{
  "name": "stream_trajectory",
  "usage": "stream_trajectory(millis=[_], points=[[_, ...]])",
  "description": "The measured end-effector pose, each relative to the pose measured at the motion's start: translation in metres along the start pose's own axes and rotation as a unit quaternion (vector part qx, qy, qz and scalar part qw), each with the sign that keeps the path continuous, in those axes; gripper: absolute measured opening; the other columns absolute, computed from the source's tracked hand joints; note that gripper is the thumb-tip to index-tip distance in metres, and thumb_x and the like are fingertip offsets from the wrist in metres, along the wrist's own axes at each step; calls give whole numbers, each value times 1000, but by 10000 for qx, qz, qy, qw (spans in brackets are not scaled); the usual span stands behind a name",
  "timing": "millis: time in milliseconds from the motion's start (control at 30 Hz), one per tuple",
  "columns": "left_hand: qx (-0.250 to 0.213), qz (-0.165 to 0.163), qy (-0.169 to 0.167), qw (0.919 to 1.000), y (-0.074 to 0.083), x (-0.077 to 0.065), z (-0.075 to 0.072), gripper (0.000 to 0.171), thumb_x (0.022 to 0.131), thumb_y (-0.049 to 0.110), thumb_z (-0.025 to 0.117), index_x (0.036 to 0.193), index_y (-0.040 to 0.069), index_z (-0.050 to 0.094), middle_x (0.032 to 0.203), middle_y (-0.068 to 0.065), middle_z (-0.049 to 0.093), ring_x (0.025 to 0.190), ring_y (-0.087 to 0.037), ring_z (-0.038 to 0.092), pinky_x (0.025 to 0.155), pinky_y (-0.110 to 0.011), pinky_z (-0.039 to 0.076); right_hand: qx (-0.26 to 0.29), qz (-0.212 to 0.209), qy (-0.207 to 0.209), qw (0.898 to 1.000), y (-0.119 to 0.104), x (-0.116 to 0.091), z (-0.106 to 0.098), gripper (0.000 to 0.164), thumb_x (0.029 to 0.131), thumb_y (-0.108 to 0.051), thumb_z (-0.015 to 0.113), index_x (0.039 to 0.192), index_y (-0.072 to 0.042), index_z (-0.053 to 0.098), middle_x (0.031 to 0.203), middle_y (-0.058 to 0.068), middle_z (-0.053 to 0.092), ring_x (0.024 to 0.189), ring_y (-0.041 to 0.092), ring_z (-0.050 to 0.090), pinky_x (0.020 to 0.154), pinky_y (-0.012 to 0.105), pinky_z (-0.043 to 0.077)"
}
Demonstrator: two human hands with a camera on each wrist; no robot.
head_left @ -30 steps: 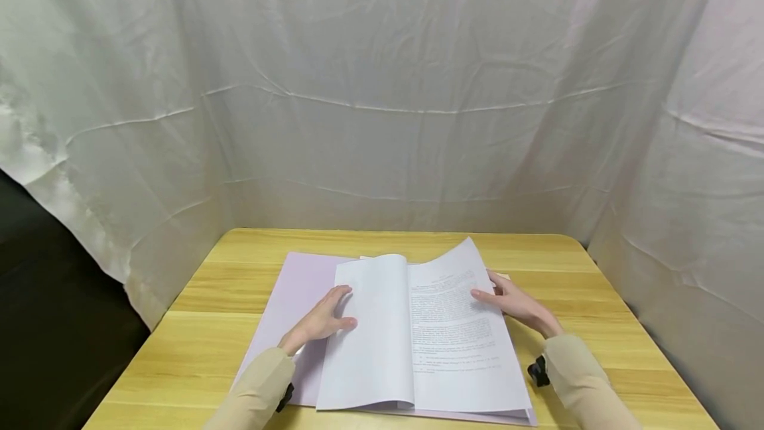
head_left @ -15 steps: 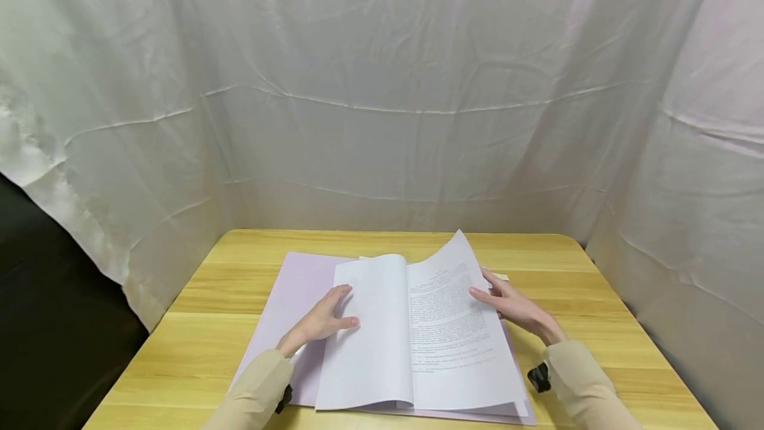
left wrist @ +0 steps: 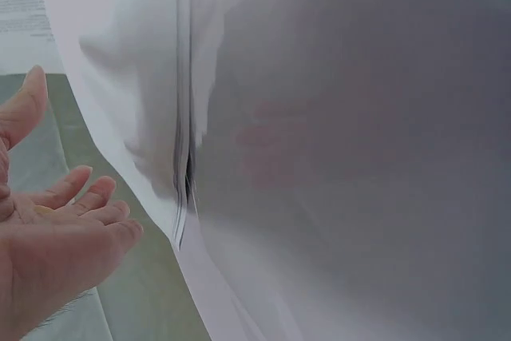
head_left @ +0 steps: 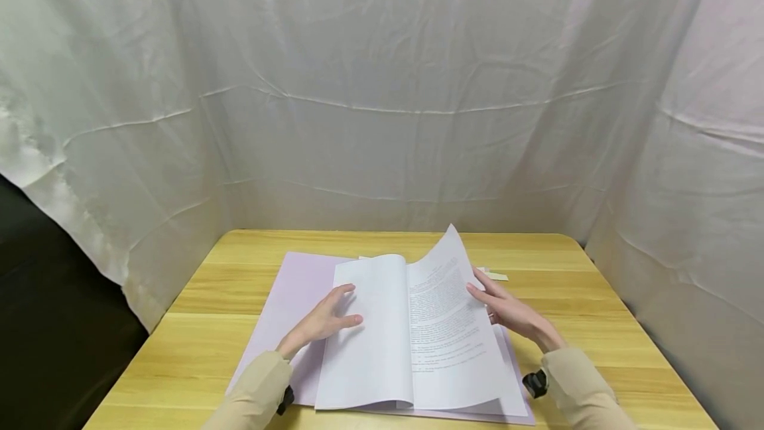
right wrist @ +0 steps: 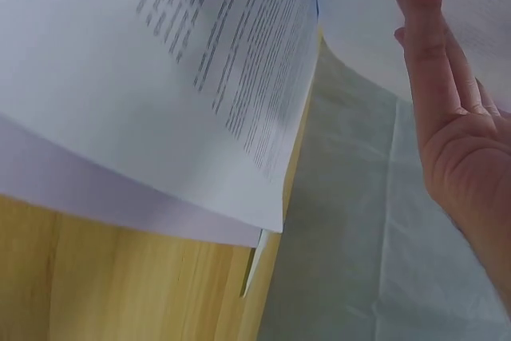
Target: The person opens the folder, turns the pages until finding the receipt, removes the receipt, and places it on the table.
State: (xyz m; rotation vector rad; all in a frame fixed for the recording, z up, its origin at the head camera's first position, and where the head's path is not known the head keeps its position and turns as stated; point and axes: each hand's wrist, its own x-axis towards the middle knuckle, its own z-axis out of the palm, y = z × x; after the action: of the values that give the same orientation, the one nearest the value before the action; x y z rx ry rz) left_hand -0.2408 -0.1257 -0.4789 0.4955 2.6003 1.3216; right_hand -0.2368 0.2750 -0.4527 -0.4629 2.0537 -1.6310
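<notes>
A lilac folder (head_left: 298,304) lies on the table with a stack of white paper spread open like a book over it. The left-hand blank pages (head_left: 367,350) curve up toward the fold. My left hand (head_left: 322,317) lies over their outer edge, thumb and fingers spread and relaxed; the left wrist view shows this hand (left wrist: 68,229) beside the sheets. At the right, my right hand (head_left: 510,307) pinches the outer edge of a printed page (head_left: 444,330), thumb in front and fingers behind. That page's top corner stands raised. Another printed sheet (right wrist: 200,117) lies beneath it in the right wrist view.
Pale yellow sticky tabs (head_left: 497,277) stick out beyond the folder's right side. The wooden table (head_left: 597,324) has bare wood on both sides. Grey-white cloth (head_left: 382,98) hangs behind and at the sides, with a black area (head_left: 54,310) at lower left.
My right hand has moved left with the page's edge, and the page's top corner has risen and swung left. More of the sheet and folder beneath shows. My left hand has barely shifted.
</notes>
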Motion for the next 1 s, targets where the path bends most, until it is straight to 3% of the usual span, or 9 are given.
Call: stream_trajectory(millis=[333,533,800,1000], points=[[-295,-58,-52,9995,6,-2,3,77,91,29,75,152,2,38,160,-26,35,150,-49,27,122,-67,22,60,-209,-301,9993,-7,-3,11,70,111,-41,27,161,-15,-14,137,36,46,86,11,70,70,25,59],[-416,-17,-80,9991,9,-2,5,77,91,29,75,153,3,37,160,-25,34,151,-48,25,122,-67,21,74,-566,-741,9956,-9,-1,14,60,111,-40,15,162,-22,-12,141,44,39,102,26,74,75,32,63],[-511,34,-40,9987,12,-1,7,75,91,30,74,152,5,39,160,-23,37,151,-47,26,122,-67,22,-32,-481,-618,9969,-12,1,20,61,111,-44,13,162,-20,-10,147,43,38,109,29,72,82,37,63],[-618,86,-76,9980,18,0,9,76,92,33,74,153,6,39,161,-23,34,151,-47,25,122,-68,21,-103,-457,-671,9966,-15,2,25,62,110,-46,12,162,-20,-12,155,41,29,118,36,68,87,37,62]])
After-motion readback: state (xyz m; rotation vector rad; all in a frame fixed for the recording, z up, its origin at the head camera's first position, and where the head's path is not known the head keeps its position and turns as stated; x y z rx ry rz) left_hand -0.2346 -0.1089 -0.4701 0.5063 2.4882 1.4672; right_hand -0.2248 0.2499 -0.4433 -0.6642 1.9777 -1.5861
